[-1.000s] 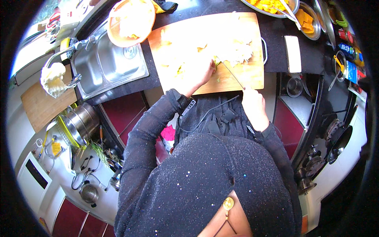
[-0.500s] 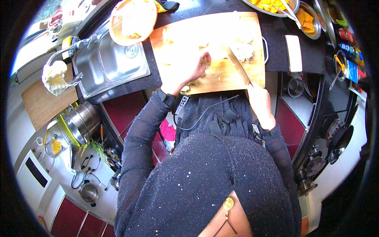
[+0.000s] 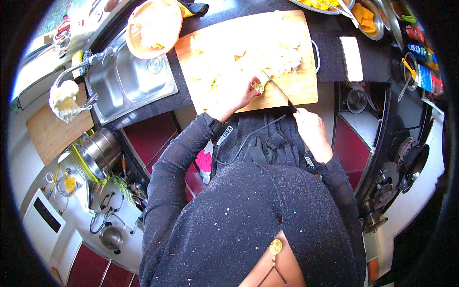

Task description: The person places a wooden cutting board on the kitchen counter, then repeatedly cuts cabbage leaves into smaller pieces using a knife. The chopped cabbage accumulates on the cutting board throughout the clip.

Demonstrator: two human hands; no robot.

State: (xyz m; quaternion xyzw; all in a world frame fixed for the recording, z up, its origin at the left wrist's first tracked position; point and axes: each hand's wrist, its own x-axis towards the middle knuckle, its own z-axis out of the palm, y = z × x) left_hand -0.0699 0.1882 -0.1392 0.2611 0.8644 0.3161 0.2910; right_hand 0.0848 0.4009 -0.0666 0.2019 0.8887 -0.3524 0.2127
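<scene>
My right hand [image 3: 313, 128] grips the handle of a kitchen knife [image 3: 282, 91] near the cutting board's front edge. Its blade slants up and left over the wooden cutting board [image 3: 303, 93]. My left hand [image 3: 245, 95] is closed, fingertips on a small yellow-green vegetable piece [image 3: 259, 87] beside the blade. I cannot tell the vegetable's kind. Pale chopped vegetable pieces [image 3: 290, 62] lie in a heap on the board's right half, and smaller scraps are scattered to the left. Glare washes out much of the board's middle.
An orange colander [image 3: 178, 29] stands by the steel sink [image 3: 125, 106] on the left. At the far right are a bowl of orange pieces [image 3: 326, 4] and a bowl of orange slices [image 3: 366, 21]. A white rectangular object [image 3: 351, 58] lies right of the board.
My left hand has moved right and closed on the vegetable piece. The knife's blade has come down and left beside it. The whole view has shifted slightly.
</scene>
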